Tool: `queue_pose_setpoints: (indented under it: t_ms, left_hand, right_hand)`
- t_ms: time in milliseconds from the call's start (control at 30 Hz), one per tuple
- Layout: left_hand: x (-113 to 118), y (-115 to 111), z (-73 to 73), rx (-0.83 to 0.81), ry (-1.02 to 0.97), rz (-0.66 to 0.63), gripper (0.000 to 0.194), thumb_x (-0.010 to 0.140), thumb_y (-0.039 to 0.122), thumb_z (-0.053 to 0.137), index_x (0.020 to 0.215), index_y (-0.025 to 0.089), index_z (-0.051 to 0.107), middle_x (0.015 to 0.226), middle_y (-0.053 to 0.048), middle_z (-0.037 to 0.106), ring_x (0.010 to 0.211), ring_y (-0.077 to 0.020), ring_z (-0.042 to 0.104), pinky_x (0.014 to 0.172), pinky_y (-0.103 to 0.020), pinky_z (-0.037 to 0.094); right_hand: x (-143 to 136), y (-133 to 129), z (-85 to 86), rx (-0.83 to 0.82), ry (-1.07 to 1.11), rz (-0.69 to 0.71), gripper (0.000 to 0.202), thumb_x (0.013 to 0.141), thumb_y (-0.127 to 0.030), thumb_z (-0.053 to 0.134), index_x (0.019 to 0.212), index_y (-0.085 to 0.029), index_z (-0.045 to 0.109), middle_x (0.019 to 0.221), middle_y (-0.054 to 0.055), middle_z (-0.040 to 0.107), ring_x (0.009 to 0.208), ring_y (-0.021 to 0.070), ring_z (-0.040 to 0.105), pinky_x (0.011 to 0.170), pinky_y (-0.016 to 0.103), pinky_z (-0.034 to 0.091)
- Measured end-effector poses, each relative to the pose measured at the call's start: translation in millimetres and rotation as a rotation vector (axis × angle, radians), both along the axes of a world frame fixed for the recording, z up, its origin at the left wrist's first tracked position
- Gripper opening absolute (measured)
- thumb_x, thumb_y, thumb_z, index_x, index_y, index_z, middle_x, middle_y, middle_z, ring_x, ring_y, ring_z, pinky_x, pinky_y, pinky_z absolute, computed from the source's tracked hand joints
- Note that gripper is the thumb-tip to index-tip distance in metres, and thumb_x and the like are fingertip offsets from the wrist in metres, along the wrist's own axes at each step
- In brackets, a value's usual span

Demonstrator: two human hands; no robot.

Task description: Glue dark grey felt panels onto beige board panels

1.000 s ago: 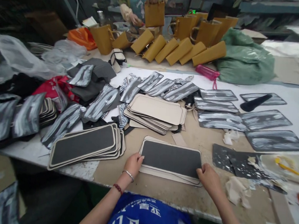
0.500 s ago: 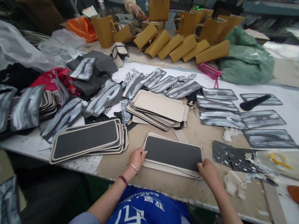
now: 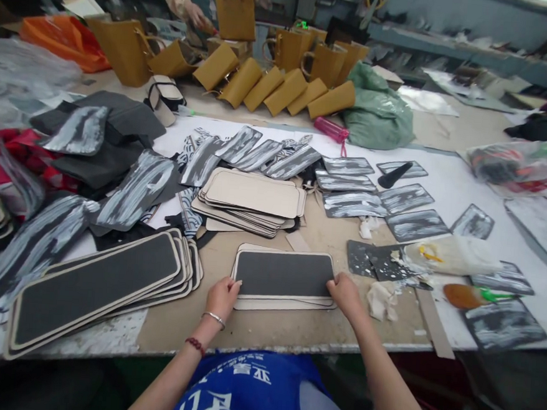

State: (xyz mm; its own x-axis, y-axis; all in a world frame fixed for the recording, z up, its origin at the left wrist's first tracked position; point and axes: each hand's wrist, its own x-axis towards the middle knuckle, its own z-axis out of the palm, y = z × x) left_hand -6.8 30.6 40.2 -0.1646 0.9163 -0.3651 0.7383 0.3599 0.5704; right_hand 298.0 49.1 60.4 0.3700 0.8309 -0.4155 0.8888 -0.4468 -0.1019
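Between my hands is a rounded rectangular panel (image 3: 285, 274), dark grey with a pale border, on top of one or more similar pale panels. My left hand (image 3: 222, 298) pinches its left edge, thumb on the upper face. At the opposite end, my right hand (image 3: 346, 293) grips the right edge with curled fingers. A fanned stack of dark panels with pale borders (image 3: 96, 289) lies left of my hands. Beyond the held panel is a pile of beige panels (image 3: 253, 193). Dark pieces streaked with white (image 3: 355, 205) lie to the right of that pile.
Mustard-coloured bags (image 3: 263, 89) line the far side, where another person's hand (image 3: 195, 15) shows. A green plastic bag (image 3: 378, 112) sits beside them. On the right lie a brush (image 3: 464, 296), a black tool (image 3: 394, 175) and crumpled scraps (image 3: 383, 302). The table's front edge runs close to my body.
The view has swung to the right, so everything appears shifted left. Both hands keep their hold on the panel's ends, and the panel lies squarer over the one beneath.
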Motion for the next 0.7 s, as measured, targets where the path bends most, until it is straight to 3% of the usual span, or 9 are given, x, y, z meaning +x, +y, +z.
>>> queue_pose_setpoints:
  t_ms: [433,700]
  left_hand:
    - [0.7,2.2,-1.2,-0.001,0.001,-0.007,0.027,0.074,0.033,0.045,0.051,0.02,0.04,0.047,0.003,0.045,0.05,-0.0128,0.043,0.053,-0.023,0.029]
    - [2.9,-1.7,-7.7,0.013,-0.036,0.069,0.026,0.076,0.028,0.048,0.053,0.019,0.042,0.05,0.005,0.044,0.052,-0.0108,0.042,0.053,-0.022,0.027]
  right_hand:
    - [0.9,7.2,-10.8,-0.025,-0.008,-0.063,0.027,0.074,-0.016,0.045,0.095,-0.006,0.059,0.091,0.018,0.065,0.087,0.0232,0.061,0.065,0.025,0.039]
    - [-5.4,7.3,-7.3,-0.085,-0.064,0.004,0.032,0.076,-0.017,0.04,0.1,-0.003,0.057,0.093,0.022,0.063,0.088,0.0266,0.062,0.067,0.029,0.042]
